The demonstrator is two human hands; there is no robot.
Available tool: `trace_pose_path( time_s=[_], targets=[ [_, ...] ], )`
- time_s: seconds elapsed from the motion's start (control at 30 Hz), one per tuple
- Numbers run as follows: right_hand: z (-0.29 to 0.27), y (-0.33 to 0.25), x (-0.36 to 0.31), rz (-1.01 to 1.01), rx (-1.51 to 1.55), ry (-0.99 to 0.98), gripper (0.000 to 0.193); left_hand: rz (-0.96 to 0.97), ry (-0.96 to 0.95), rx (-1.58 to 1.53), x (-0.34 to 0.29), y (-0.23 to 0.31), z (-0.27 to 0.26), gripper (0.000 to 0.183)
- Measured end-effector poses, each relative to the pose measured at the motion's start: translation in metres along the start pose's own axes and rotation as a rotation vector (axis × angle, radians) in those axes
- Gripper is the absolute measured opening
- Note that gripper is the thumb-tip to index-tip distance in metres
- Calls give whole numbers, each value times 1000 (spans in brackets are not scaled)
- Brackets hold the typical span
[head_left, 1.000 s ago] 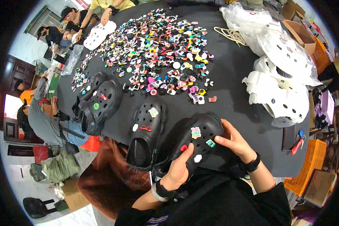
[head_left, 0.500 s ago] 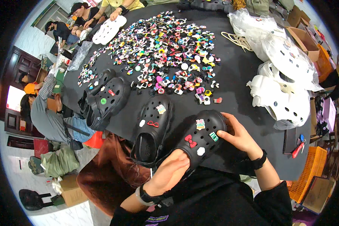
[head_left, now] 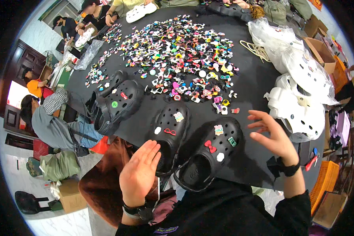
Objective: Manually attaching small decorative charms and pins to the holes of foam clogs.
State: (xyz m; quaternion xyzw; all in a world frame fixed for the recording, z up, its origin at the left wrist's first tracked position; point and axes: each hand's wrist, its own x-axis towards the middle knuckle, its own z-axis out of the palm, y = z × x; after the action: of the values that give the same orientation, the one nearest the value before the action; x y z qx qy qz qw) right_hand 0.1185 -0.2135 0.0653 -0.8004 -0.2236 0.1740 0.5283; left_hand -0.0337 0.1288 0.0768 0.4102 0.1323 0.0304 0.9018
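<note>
Black desk [head_left: 247, 88], a broad heap of coloured charms [head_left: 185, 59] across it. Left clog [head_left: 172, 122] and right clog [head_left: 198, 161], both black, lie side by side at the person's edge, toes toward the heap. Left hand [head_left: 139, 173]: empty, opened flat, at the left clog's heel (contact unclear). Right hand [head_left: 273, 137]: empty, fingers spread, beside the right clog. Red bow charm [head_left: 210, 146] on the right clog.

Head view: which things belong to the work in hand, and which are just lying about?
Apparently in the work: black clog with red bow; black clog with red glasses; loose charms.

Seemingly lying about: looped cord; orange crate; cardboard box on the floor.
</note>
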Motion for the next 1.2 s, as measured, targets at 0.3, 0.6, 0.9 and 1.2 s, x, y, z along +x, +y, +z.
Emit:
trace_pose_path(
  time_s=[0.3,0.6,0.9,1.2],
  targets=[
    [-24,-74,43,-59,356,-156,55,-146,108,-273,10,4,-22,66],
    [22,-32,148,-24,277,-181,42,-377,130,-556,33,-25,-18,44],
    [67,42,211,-491,-727,-296,31,-330,260,-505,49,-42,-17,37],
    [30,37,207,-349,-804,-314,21,-253,368,-436,49,-34,5,14]
  ],
)
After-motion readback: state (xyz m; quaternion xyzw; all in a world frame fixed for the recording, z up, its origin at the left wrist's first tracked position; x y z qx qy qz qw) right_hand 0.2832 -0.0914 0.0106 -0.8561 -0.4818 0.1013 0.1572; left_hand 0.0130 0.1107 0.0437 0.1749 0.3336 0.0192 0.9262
